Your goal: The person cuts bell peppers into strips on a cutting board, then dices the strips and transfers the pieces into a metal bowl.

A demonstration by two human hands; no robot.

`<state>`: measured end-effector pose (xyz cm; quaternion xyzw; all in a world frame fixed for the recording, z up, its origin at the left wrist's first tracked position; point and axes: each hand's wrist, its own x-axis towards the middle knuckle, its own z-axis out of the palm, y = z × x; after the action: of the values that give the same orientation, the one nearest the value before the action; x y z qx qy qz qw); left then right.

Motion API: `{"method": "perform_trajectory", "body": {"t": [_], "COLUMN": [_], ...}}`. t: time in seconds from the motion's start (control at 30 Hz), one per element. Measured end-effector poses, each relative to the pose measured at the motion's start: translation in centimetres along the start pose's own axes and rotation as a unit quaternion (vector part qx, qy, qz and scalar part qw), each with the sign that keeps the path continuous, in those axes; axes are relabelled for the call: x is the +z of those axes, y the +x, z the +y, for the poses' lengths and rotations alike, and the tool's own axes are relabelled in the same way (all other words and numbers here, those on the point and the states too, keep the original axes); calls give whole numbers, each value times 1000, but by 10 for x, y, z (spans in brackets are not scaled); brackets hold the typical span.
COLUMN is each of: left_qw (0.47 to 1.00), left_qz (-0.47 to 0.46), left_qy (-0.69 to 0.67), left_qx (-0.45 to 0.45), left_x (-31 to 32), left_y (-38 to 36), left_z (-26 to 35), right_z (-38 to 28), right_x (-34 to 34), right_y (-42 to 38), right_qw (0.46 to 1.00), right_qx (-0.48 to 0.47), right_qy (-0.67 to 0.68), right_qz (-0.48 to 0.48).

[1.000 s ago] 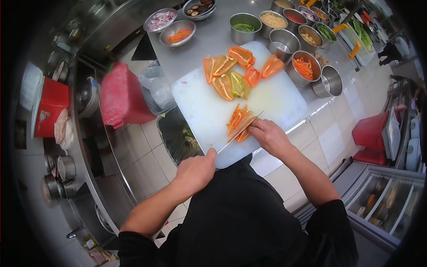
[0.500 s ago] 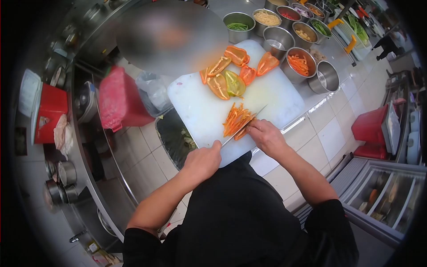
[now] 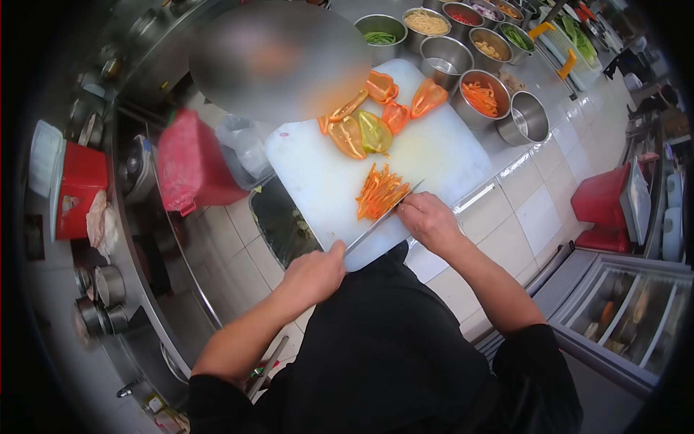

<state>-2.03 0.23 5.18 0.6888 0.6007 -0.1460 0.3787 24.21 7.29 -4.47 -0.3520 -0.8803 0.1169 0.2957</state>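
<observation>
My left hand [image 3: 315,275] is closed round the handle of a kitchen knife [image 3: 371,231]; its blade slants across the near part of a white cutting board [image 3: 441,163]. By the blade's far half, my right hand [image 3: 430,220] has its fingers bunched against the near side. What they pinch is hidden. Just beyond the blade lies a pile of thin orange pepper strips [image 3: 379,192]. Farther up the board are several pepper pieces: a yellow-green one [image 3: 375,132], a yellow-orange one [image 3: 347,137] and orange ones such as the far right piece [image 3: 429,98].
Steel pots line the board's far right, among them one of orange strips [image 3: 481,98] and two bare inside, such as the rightmost pot [image 3: 526,119]. A red bin [image 3: 194,163] and a dark-lined bin [image 3: 278,224] stand left. A blurred patch covers the area behind the board.
The knife and both hands have shifted slightly towards me and to the left in view. Orange pepper that showed under my right fingers no longer shows there; the strips lie beyond the blade.
</observation>
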Motion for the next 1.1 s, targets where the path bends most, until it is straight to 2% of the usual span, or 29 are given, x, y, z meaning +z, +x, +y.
{"method": "perform_trajectory", "body": {"t": [0.1,0.2,0.3,0.4,0.5,0.7,0.8,1.0,1.1], "left_qw": [1000,1000,1000,995,988,976,972,973,978], "left_qz": [14,-5,16,93,136,197,223,220,178], "left_qy": [-2,-5,-2,-30,-73,-95,-77,-61,-86], "left_qx": [24,-7,-8,1,-1,3,11,33,64], "left_x": [4,-15,-19,-6,3,17,19,17,23], "left_y": [20,22,6,-3,-10,-8,-13,-31,-33], "left_z": [-5,-7,-2,-9,-9,-10,-11,-8,-8], "right_z": [0,1,0,-11,-24,-22,-21,-15,2], "right_x": [0,3,5,-15,-33,-26,-30,-35,-44], "right_y": [1,4,8,10,11,29,37,52,65], "right_qw": [1000,1000,1000,999,999,993,989,982,990], "right_qx": [13,-7,-14,16,-14,-76,-61,-43,5], "right_qy": [6,0,-16,38,28,45,38,12,59], "right_qz": [-5,-6,-6,34,24,-77,-129,-181,-129]}}
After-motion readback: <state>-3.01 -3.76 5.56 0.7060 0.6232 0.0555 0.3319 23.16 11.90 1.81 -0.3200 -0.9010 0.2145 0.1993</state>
